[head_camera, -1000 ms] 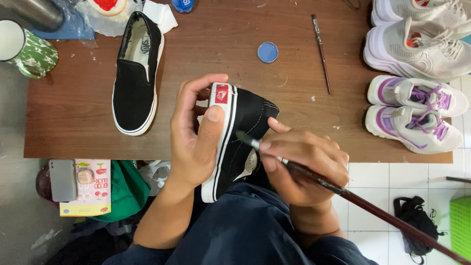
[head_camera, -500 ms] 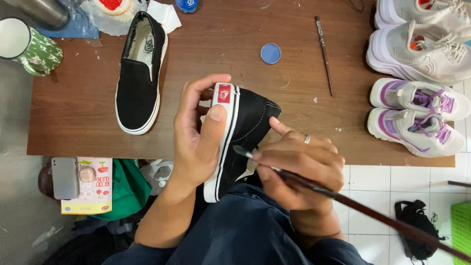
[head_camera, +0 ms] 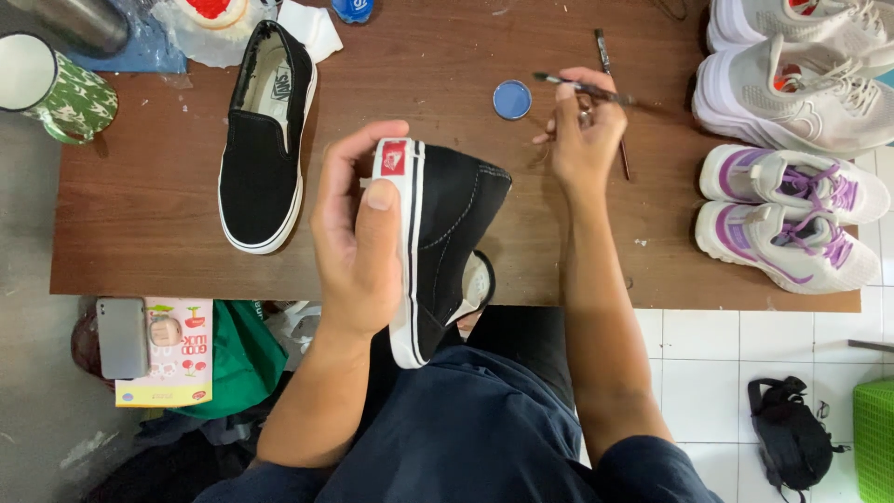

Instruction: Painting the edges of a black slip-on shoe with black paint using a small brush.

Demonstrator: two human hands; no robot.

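My left hand grips a black slip-on shoe by its white sole, held on edge over my lap with a red heel tab facing up under my thumb. My right hand is stretched out over the brown table and holds a thin paintbrush, its tip pointing left just above a small round blue lid. The matching black slip-on lies flat on the table to the left.
A second brush lies on the table by my right hand. White sneakers and a white-and-purple pair sit at the right edge. A green patterned mug stands at far left. A phone and black bag lie on the floor.
My right hand left the shoe's side and moved up and out over the table with the brush, toward the blue lid. The left hand still holds the shoe.
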